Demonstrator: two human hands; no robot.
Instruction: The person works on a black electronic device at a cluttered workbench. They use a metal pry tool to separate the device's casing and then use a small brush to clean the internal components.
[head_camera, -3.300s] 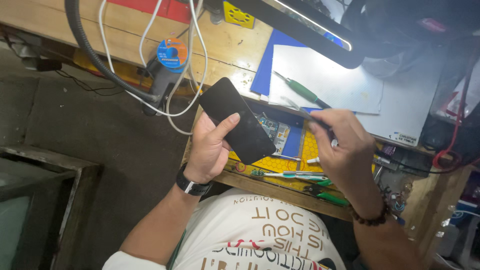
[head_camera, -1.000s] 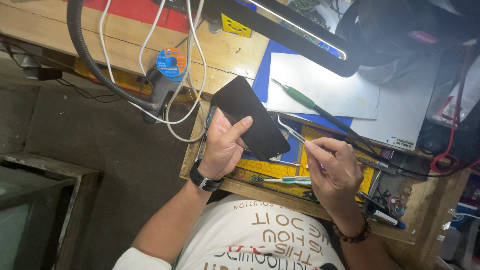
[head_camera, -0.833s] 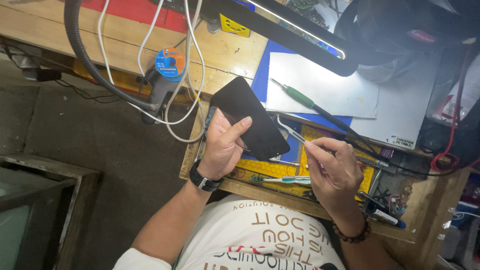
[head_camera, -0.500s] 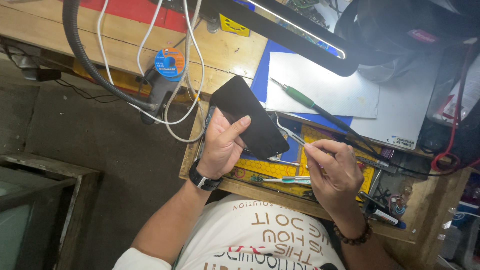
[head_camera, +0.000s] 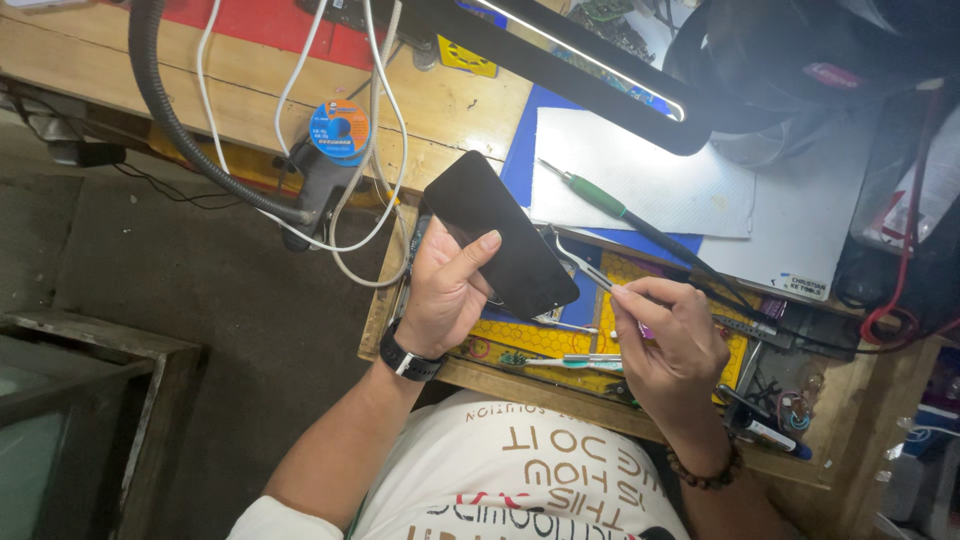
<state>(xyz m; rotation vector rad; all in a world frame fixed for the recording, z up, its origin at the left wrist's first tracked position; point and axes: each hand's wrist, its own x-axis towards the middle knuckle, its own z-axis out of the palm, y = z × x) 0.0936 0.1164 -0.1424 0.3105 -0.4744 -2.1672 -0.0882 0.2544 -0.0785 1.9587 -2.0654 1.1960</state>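
Left hand (head_camera: 447, 292) gripped the flat black glass phone (head_camera: 498, 233), thumb pressed on top; right hand (head_camera: 672, 338) fingers pinched slim steel tweezers (head_camera: 580, 263) at its edge

Wooden workbench (head_camera: 250, 95) spans top of view, pale planks. Black bar lamp (head_camera: 560, 60) on a black gooseneck (head_camera: 165, 110) runs over the bench, lit strip along its underside. White cables (head_camera: 375, 130) loop down the bench edge. Dark grey floor (head_camera: 200, 290) at left; worn wooden frame (head_camera: 130, 350) at lower left.
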